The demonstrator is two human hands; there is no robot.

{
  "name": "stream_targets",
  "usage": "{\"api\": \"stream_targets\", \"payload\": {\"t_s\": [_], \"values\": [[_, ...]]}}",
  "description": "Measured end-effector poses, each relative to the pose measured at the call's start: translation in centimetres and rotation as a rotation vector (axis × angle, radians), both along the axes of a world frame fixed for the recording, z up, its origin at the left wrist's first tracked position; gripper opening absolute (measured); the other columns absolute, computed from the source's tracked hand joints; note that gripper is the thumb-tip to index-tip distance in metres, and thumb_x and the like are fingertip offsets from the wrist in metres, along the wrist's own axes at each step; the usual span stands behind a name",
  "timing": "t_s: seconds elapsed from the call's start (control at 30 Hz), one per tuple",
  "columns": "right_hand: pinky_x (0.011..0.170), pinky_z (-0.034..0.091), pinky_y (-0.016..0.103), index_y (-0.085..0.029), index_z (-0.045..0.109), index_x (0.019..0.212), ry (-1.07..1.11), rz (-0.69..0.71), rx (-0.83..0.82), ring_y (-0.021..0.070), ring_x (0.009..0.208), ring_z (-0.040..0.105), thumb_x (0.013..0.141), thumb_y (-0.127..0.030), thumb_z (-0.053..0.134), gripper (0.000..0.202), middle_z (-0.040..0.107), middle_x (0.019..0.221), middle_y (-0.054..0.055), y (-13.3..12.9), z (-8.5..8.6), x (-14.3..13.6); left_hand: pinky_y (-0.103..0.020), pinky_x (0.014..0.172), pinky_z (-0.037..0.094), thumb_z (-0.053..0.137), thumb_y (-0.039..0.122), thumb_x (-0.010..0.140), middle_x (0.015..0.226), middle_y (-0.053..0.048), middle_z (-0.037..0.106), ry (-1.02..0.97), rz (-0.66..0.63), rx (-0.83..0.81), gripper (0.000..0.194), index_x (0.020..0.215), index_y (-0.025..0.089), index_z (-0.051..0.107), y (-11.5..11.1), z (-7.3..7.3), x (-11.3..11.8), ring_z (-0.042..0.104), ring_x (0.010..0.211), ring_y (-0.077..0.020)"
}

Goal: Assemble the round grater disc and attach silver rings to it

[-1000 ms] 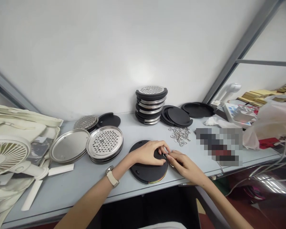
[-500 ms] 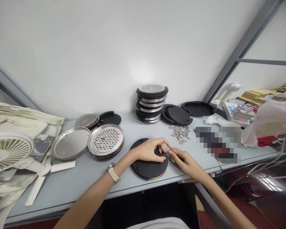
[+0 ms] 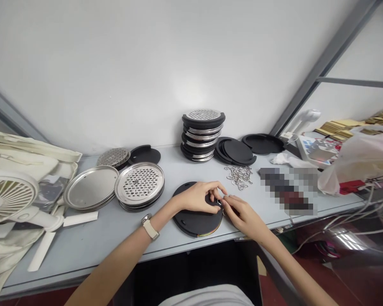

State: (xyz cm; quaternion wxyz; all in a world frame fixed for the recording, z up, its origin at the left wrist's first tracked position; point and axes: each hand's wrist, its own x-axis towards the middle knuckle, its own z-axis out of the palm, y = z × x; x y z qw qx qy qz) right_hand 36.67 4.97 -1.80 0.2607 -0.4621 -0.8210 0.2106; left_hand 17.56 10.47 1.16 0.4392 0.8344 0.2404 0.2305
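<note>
A round black disc (image 3: 196, 223) with small slots lies flat near the table's front edge, a thin yellow and red line showing along its rim. Over the disc, my left hand (image 3: 198, 197) is curled, with thumb and fingers pinched around a small metal ring (image 3: 219, 202) at its right side. My right hand (image 3: 244, 216) meets it there, thumb and fingertips closed on the same small ring. Part of the ring is hidden by the fingers. Behind the hands lies a loose pile of metal rings and clasps (image 3: 239, 176).
Perforated metal grater discs (image 3: 139, 185) and plain metal discs (image 3: 90, 188) are stacked at left, near a white fan (image 3: 9, 197). A tall stack of discs (image 3: 202, 131) stands by the wall. Black round holders (image 3: 239, 151) lie right of it. A plastic bag (image 3: 360, 157) sits far right.
My right hand has shifted slightly closer to my left, its fingertips still at the ring. The whole view has moved a little; the disc stays under my left hand.
</note>
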Motion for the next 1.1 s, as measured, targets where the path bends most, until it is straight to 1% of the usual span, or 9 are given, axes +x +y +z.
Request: {"api": "stream_targets", "payload": {"t_s": [0.17,0.3,0.47,0.6,0.73,0.83,0.9,1.0,1.1], "values": [[0.062,0.038,0.029,-0.02,0.044,0.072,-0.007,0.031,-0.025,0.0158,0.064,0.048,0.096,-0.024,0.034,0.026,0.046,0.067,0.0,0.08,-0.15,0.4,-0.021,0.068,0.043,0.063,0.015,0.065,0.087,0.0,0.064,0.021,-0.002,-0.015,0.043,0.108,0.02,0.056,0.02,0.11,-0.03,0.054,0.075,-0.0096],[0.061,0.037,0.028,-0.02,0.04,0.07,-0.023,0.051,-0.036,0.0154,0.063,0.046,0.094,-0.022,0.036,0.024,0.044,0.066,0.0,-0.01,-0.18,0.62,-0.021,0.068,0.043,0.064,0.015,0.065,0.092,-0.001,0.065,0.024,-0.009,-0.043,0.044,0.108,0.021,0.057,0.03,0.09,-0.07,0.056,0.076,-0.0101],[0.06,0.037,0.028,-0.02,0.04,0.07,-0.017,0.053,-0.06,0.0151,0.063,0.046,0.094,-0.023,0.036,0.024,0.044,0.067,0.0,-0.14,0.03,0.69,-0.021,0.067,0.042,0.064,0.014,0.064,0.093,-0.001,0.066,0.002,-0.018,-0.052,0.044,0.107,0.02,0.058,0.09,0.06,-0.07,0.056,0.076,-0.0099],[0.06,0.037,0.028,-0.02,0.038,0.067,-0.02,0.074,-0.058,0.0158,0.064,0.045,0.095,-0.027,0.036,0.029,0.043,0.065,0.0,-0.18,0.24,0.78,-0.021,0.069,0.041,0.063,0.011,0.065,0.085,0.001,0.067,0.0,-0.033,-0.044,0.045,0.108,0.02,0.058,0.09,0.12,-0.05,0.056,0.074,-0.0095],[0.067,0.038,0.03,-0.02,0.041,0.07,-0.006,0.115,-0.078,0.0167,0.069,0.046,0.097,-0.027,0.032,0.03,0.047,0.068,0.001,-0.03,0.39,0.99,-0.021,0.072,0.042,0.063,0.011,0.066,0.083,0.001,0.065,0.01,-0.038,-0.048,0.043,0.108,0.02,0.059,0.03,0.22,-0.07,0.057,0.078,-0.0099],[0.069,0.038,0.03,-0.02,0.045,0.072,0.002,0.096,-0.095,0.0168,0.07,0.047,0.098,-0.028,0.03,0.032,0.049,0.07,0.001,0.15,0.24,0.88,-0.022,0.074,0.044,0.064,0.016,0.069,0.084,0.0,0.061,0.011,-0.035,-0.043,0.038,0.106,0.019,0.06,0.03,0.28,-0.08,0.056,0.08,-0.0105],[0.068,0.038,0.031,-0.02,0.046,0.072,0.0,0.052,-0.098,0.0172,0.07,0.048,0.098,-0.03,0.03,0.033,0.049,0.07,0.002,0.19,0.05,0.62,-0.023,0.075,0.045,0.064,0.019,0.07,0.086,-0.001,0.06,0.008,-0.029,-0.034,0.035,0.105,0.019,0.06,0.06,0.27,-0.06,0.056,0.079,-0.0105],[0.067,0.038,0.031,-0.019,0.046,0.068,-0.02,-0.026,-0.094,0.0179,0.069,0.048,0.098,-0.032,0.029,0.037,0.048,0.068,0.002,0.14,-0.1,0.21,-0.023,0.074,0.045,0.067,0.019,0.067,0.091,-0.003,0.058,0.0,-0.017,0.004,0.037,0.103,0.018,0.06,0.11,0.2,-0.03,0.054,0.077,-0.01],[0.069,0.037,0.031,-0.019,0.044,0.064,-0.03,-0.008,-0.12,0.0179,0.07,0.048,0.099,-0.034,0.028,0.041,0.047,0.065,0.001,0.16,-0.01,0.2,-0.022,0.071,0.045,0.067,0.018,0.067,0.088,-0.001,0.058,0.01,-0.023,0.023,0.04,0.106,0.019,0.059,0.12,0.17,-0.05,0.053,0.073,-0.0091]]}}
